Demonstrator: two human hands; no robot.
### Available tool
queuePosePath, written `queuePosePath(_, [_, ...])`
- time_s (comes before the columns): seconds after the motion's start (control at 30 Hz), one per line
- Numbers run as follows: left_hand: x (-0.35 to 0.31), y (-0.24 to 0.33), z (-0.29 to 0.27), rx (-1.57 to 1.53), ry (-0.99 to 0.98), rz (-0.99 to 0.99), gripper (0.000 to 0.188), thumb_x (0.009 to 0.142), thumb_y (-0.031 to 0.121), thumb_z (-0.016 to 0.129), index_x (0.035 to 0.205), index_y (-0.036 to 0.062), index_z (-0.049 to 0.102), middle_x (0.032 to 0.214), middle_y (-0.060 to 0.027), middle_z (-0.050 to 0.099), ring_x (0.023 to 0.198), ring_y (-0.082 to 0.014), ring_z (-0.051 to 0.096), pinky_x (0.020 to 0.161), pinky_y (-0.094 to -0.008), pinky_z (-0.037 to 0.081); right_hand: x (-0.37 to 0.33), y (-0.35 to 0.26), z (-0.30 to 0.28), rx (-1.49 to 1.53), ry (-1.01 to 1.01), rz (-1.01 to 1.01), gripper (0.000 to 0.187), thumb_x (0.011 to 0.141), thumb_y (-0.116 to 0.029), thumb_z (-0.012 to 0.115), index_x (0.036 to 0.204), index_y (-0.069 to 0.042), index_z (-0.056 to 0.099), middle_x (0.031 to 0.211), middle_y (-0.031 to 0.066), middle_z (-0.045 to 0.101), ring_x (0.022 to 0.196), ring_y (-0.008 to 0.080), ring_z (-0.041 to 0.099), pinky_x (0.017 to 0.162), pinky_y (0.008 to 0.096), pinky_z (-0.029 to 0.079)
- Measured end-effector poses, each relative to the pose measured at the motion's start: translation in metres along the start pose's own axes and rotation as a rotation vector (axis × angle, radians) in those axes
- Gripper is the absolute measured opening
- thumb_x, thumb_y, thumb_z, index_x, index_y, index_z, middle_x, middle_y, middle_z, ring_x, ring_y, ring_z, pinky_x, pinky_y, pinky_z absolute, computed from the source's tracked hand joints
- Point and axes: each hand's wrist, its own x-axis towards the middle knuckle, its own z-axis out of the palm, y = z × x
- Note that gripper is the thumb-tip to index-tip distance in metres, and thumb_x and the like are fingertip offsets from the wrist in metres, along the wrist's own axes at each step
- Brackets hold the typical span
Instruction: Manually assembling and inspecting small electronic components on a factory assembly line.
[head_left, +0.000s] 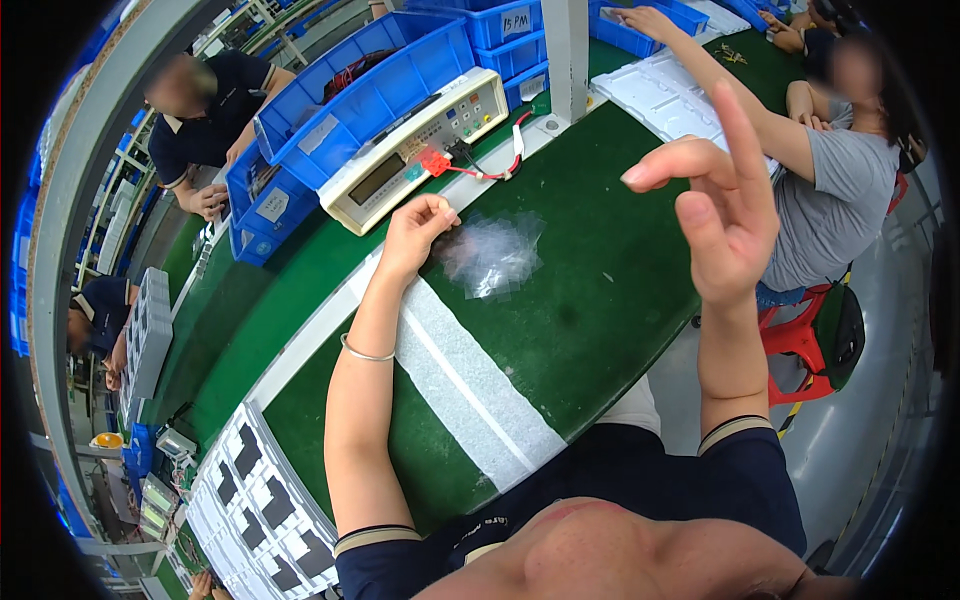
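With left hand (416, 232) pinched, contents unclear, and right hand (735, 235) spread, clear films (490, 256) beside the left are best lifted singly.

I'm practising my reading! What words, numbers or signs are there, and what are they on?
I won't copy writing out, but here's where it is:
White label on an upper blue bin: large, clear writing.
White label on the lower-left blue bin: smaller, hard to read.
Beige tester: panel print too small.
Navy shirt: chest lettering, too blurred.
Clear film beside the left hand: none visible.
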Motion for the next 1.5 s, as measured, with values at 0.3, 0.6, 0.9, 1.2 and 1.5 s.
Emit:
queuePosePath(0.3, [-0.011,0.002,0.003,0.650,-0.005,0.310,0.008,0.077,0.011,0.058,0.080,0.0032,0.057,0.073,-0.0065,0.058,0.069,-0.0193,0.056,0.063,-0.0290,0.045,-0.011,0.028,0.026,0.078,-0.159,0.178,0.046,0.080,-0.003,0.054,0.124,0.003,0.042,0.076,0.0090,0.063,0.073,0.0135,0.059,0.074,0.0267,0.047])
queuePosePath(0.6, [-0.084,0.086,0.003,1.126,-0.244,0.594,0.021,0.068,0.007,0.063,0.089,0.0053,0.058,0.086,-0.0095,0.057,0.083,-0.0282,0.056,0.071,-0.0342,0.047,0.015,0.077,0.009,-0.013,-0.122,0.262,0.062,0.086,-0.005,0.050,0.136,0.000,0.014,0.087,0.0158,0.061,0.074,0.0152,0.057,0.074,0.0275,0.045])
queuePosePath(0.9, [-0.110,0.081,-0.123,0.804,0.055,-0.159,0.042,0.070,-0.009,0.058,0.108,0.0089,0.055,0.110,-0.0026,0.049,0.096,-0.0160,0.050,0.083,-0.0281,0.044,0.030,0.091,-0.032,0.191,0.008,0.280,0.057,0.087,-0.004,0.046,0.133,0.004,0.015,0.092,0.0198,0.057,0.078,0.0178,0.052,0.079,0.0294,0.042])
queuePosePath(1.2, [-0.095,0.047,-0.129,1.025,0.190,-0.021,0.010,0.067,-0.002,0.062,0.077,-0.0018,0.061,0.071,-0.0103,0.058,0.064,-0.0211,0.056,0.063,-0.0289,0.045,0.001,0.116,-0.033,0.143,0.162,0.488,0.040,0.086,-0.008,0.049,0.124,0.000,0.039,0.087,0.0095,0.061,0.071,0.0108,0.053,0.072,0.0240,0.043])
queuePosePath(1.5, [-0.064,0.042,-0.020,0.329,0.168,0.291,0.002,0.077,-0.001,0.056,0.075,-0.0016,0.055,0.086,-0.0085,0.059,0.082,-0.0159,0.056,0.073,-0.0272,0.045,-0.042,0.146,-0.006,-0.372,-0.188,0.391,0.013,0.080,-0.003,0.053,0.089,-0.002,0.062,0.077,0.0066,0.060,0.063,0.0121,0.058,0.056,0.0238,0.044])
